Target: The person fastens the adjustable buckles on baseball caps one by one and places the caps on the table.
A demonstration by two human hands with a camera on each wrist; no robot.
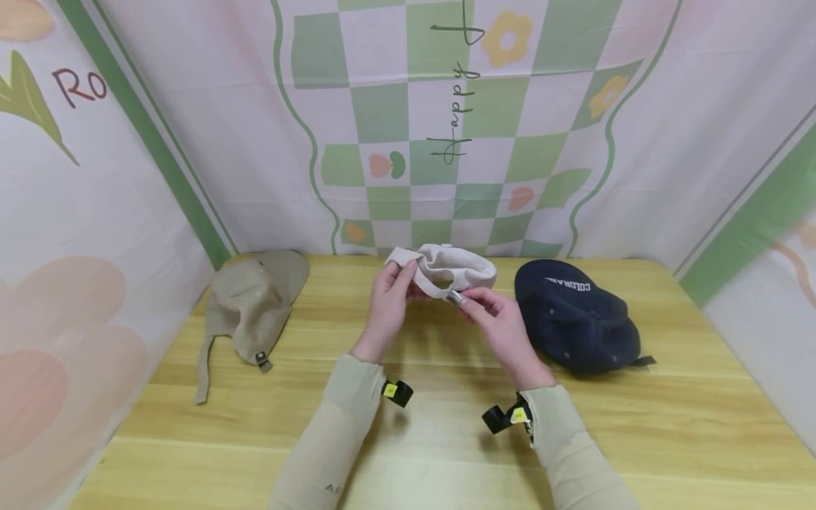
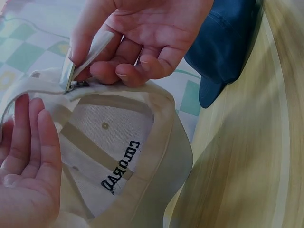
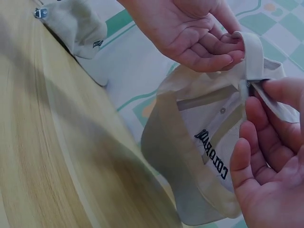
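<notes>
A cream baseball cap is held up above the table, its open underside and black "COLORADO"-like lettering visible in both wrist views. My left hand grips the cap's back strap between thumb and fingers. At the strap's metal buckle, my right hand pinches between thumb and index finger, with the loose strap end sticking out beside them. In the left wrist view my left hand has its fingers against the strap; its thumb is out of sight there.
A khaki cap lies on the wooden table at the left, its strap hanging loose. To the right sits a navy cap with white lettering, close to my right hand. A patterned curtain stands behind the table.
</notes>
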